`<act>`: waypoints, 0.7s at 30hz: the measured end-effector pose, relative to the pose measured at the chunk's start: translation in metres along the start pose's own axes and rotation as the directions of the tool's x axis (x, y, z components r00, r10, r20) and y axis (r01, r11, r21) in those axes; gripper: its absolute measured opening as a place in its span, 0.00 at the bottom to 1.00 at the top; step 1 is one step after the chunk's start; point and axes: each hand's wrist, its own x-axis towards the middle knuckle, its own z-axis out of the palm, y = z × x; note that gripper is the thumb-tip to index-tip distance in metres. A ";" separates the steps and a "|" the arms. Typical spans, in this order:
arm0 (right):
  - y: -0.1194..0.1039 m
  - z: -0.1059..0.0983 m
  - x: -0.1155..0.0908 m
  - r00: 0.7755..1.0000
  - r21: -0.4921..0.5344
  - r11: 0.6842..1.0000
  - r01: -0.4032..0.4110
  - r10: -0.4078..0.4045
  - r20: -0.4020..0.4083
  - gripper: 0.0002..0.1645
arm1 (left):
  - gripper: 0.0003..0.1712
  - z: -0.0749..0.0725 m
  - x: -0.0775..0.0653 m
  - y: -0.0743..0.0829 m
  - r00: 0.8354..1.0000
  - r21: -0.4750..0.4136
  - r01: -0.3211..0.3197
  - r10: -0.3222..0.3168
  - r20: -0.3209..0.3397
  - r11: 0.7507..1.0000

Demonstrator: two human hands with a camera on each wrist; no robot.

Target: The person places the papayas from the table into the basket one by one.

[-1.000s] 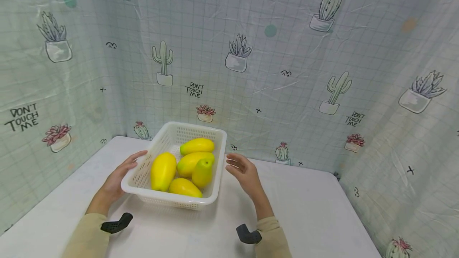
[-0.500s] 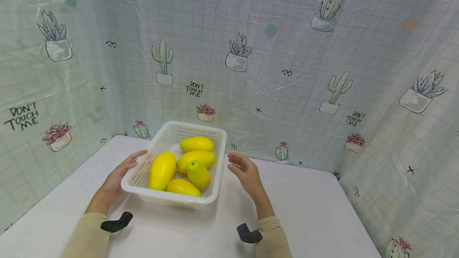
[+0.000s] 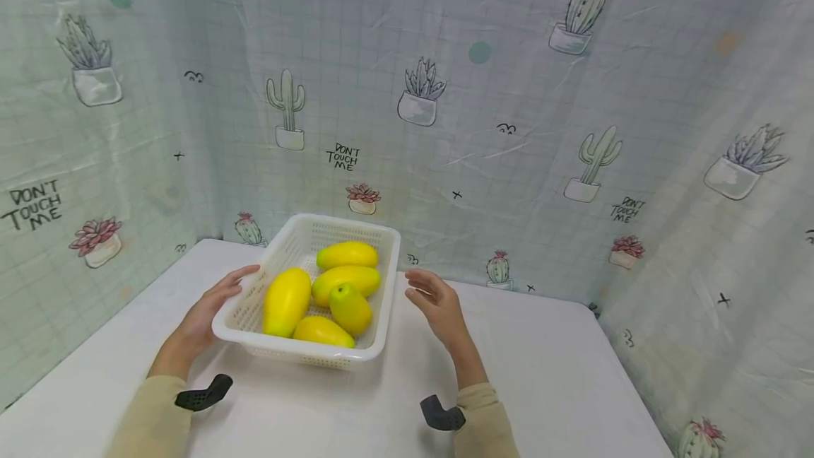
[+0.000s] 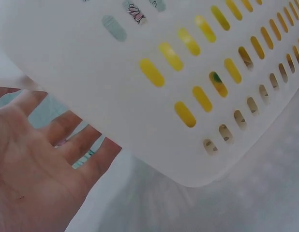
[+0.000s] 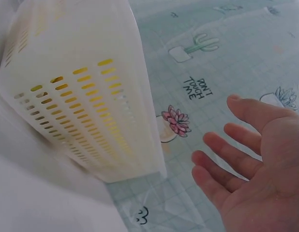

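Note:
A white slotted plastic basket sits left of centre, with several yellow fruits in it, oblong like mangoes. One fruit points its green tip upward and lies against its neighbours. My left hand is at the basket's left side, fingers extended along it. In the left wrist view its fingertips pass behind the basket's edge, so contact is hard to tell. Right of the basket, my right hand hovers with loosely bent fingers and holds nothing. The right wrist view shows a gap between that hand and the basket wall.
A white tabletop lies under the basket and stretches to the right. Curtains printed with cacti stand along the back and both sides. Black devices are strapped at both wrists.
The green-tipped fruit has rolled, its tip swinging left, and the other fruits have shifted slightly. My right hand has drifted a little away from the basket. The left hand stays beside it.

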 end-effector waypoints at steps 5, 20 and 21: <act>0.000 -0.005 -0.002 1.000 -0.026 1.000 0.000 0.000 -0.026 0.23 | 0.27 -0.002 0.001 0.002 1.000 0.014 -0.002 0.002 0.009 1.000; -0.017 -0.010 -0.007 1.000 -0.045 0.999 -0.007 0.007 -0.007 0.24 | 0.27 -0.010 0.005 0.013 0.997 0.191 0.024 -0.008 -0.079 0.981; -0.022 -0.010 -0.008 1.000 -0.045 0.999 -0.006 0.006 0.000 0.23 | 0.27 -0.010 0.005 0.015 0.997 0.185 0.013 0.002 -0.082 0.983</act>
